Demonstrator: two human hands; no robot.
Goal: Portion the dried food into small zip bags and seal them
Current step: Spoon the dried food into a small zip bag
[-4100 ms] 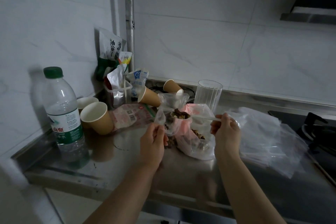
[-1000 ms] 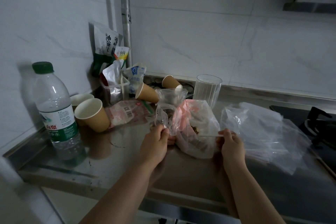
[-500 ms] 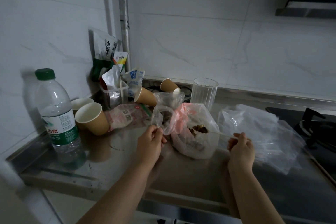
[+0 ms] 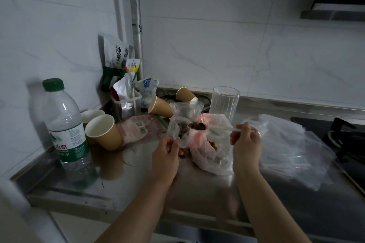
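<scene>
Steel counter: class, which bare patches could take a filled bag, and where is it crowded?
Bare steel counter runs along the front edge, between the water bottle and the stack of empty bags. A smaller patch lies between the tilted paper cup and the left hand. The back corner is crowded.

Two bare forearms, no sleeves showing anywhere along them, left hand (image 4: 165, 154) and right hand (image 4: 245, 140) were ungloved, no rings, watch or wristbands seen, short nails
</scene>
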